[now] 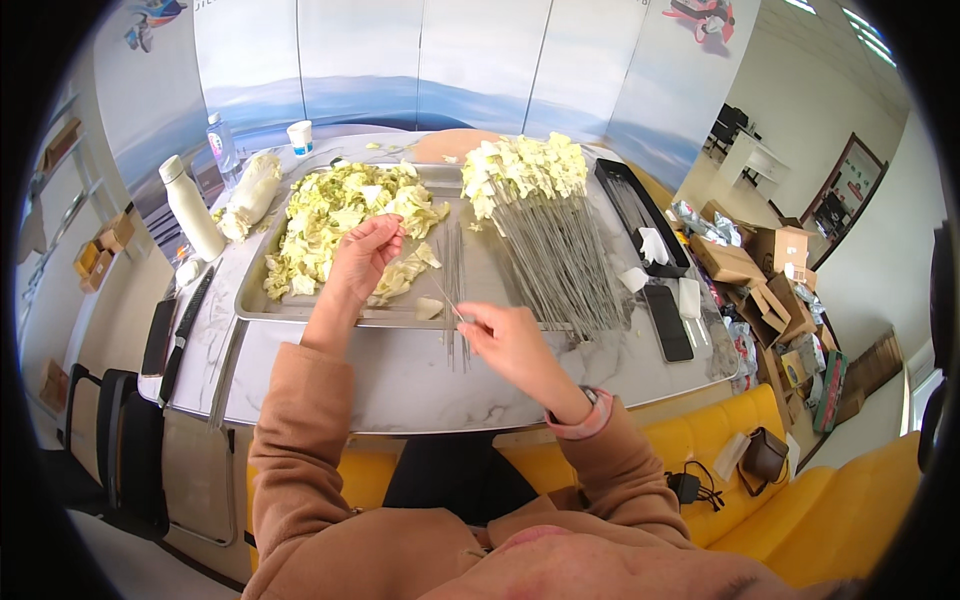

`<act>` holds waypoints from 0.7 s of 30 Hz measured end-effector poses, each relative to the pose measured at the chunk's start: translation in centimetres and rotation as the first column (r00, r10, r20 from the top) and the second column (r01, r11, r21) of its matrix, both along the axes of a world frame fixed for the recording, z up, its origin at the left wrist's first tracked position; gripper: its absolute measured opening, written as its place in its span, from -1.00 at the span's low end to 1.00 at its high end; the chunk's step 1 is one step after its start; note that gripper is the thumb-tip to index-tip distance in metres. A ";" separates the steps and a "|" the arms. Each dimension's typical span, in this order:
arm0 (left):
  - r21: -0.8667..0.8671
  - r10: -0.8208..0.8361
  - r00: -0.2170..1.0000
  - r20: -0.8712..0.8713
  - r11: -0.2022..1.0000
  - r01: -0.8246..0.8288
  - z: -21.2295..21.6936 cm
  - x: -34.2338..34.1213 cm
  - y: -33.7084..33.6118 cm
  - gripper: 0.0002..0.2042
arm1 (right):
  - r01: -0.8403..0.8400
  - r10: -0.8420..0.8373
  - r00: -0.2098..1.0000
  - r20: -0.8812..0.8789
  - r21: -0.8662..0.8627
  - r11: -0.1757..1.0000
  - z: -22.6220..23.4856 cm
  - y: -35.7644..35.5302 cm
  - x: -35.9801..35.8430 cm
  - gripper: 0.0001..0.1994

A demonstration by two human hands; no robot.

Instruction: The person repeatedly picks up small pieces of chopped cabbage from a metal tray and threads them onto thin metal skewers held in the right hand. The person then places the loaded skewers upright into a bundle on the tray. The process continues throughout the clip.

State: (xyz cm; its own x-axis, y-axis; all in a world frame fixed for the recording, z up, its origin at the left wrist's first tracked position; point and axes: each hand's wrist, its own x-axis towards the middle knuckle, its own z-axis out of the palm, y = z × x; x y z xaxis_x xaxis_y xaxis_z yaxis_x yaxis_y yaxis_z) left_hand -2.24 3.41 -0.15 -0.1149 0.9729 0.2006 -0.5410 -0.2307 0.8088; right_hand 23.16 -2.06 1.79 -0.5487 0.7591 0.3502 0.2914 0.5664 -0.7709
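Note:
My right hand [508,342] pinches one end of a thin metal skewer [446,298], which slants up and left over the tray's near side. Fingertips together, my left hand [368,252] is raised over the torn cabbage leaves [325,225]; whatever it pinches is too small to make out. Both hands are above a wide metal tray [300,312]. Between them lie a small pale cabbage piece [428,308] and several loose skewers [455,265]. To the right, a fan of skewers [565,255] carries cabbage leaves [525,170] at the far ends.
A black box [675,262] and a phone [667,322] are on the table's right. At left stand a white bottle [192,208], a clear bottle [222,150] and a wrapped cabbage [252,195]. A knife [187,330] lies near the left edge, with more skewers [228,370] beside it.

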 end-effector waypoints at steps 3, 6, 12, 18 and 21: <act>0.032 -0.015 1.000 -0.011 0.999 0.015 0.0 0.1 0.1 -0.82 | 0.027 -0.040 0.995 0.094 0.140 0.990 0.1 -1.2 1.6 -0.84; 0.019 -0.050 0.997 -0.065 0.998 0.052 0.7 1.0 -0.4 -0.78 | 0.085 -0.110 0.989 0.097 0.233 0.969 0.4 -1.6 2.4 -0.90; -0.025 -0.090 0.975 -0.205 0.996 0.087 0.7 1.4 -0.9 -0.74 | 0.325 -0.366 0.929 0.052 0.360 0.875 1.8 2.3 6.0 -0.89; -0.050 -0.070 0.969 -0.238 0.997 0.060 0.6 1.6 -0.8 -0.80 | 0.407 -0.473 0.879 0.067 0.413 0.815 0.9 12.7 11.0 -0.84; -0.053 -0.072 0.966 -0.247 0.997 0.061 0.6 1.5 -0.8 -0.82 | 0.415 -0.518 0.852 0.078 0.502 0.759 0.9 15.4 11.8 -0.84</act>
